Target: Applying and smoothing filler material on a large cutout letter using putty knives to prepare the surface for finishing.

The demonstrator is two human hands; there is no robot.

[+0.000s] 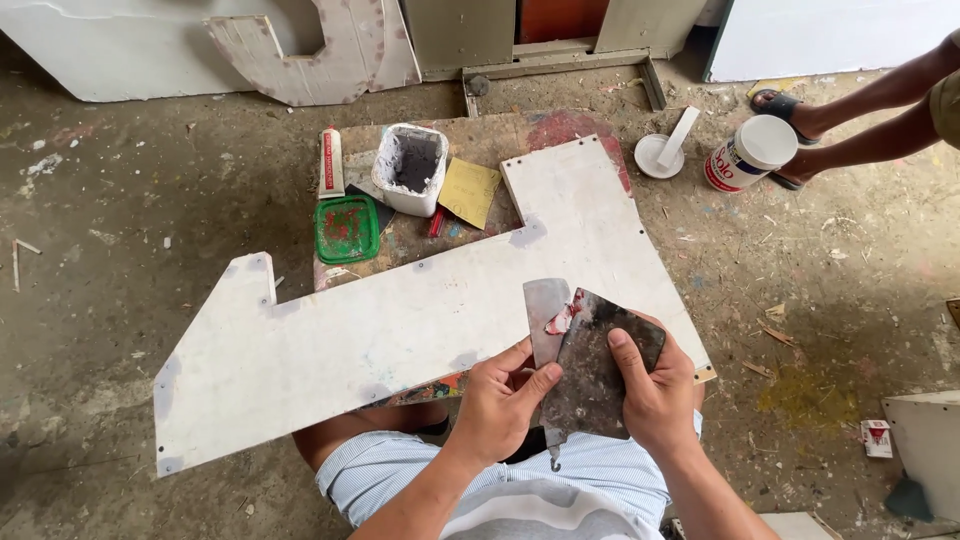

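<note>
Left hand [500, 405]: its fingers [540, 380] are closed on the narrow scraper blade [545, 315], thumb laid across the blade's lower part.
Right hand [655, 395]: its fingers are wrapped round the right edge of the dark metal plate [600, 365], thumb [622, 352] pressed flat on the plate's face.
Blade axis: the scraper blade runs long from 6 o'clock up to 12, its squared end pointing away from the person; a small hooked tip shows below the hands at 6 o'clock.
Plate: a thin four-sided sheet, turned corner-up like a diamond, dull grey-black and crusted, with a dab of pink-red paste [562, 318] where it meets the blade.
Where held: both pieces sit above the person's lap, at 5 o'clock in the head view, over the near edge of the white board [400, 330].
Board: flat, stepped in outline, painted white with scuffed grey patches at its corners, lying on a paint-stained low worktop [560, 130].
Beyond, at 12 o'clock: a white tub [410, 168] with dark filler, a green lid [347, 229], a tube [331, 162], a yellow sheet of sandpaper [469, 191].
Hard to make out: the scraper's handle is hidden by the left hand; another person's legs [880, 110] at 2 o'clock are cut off by the edge.
</note>
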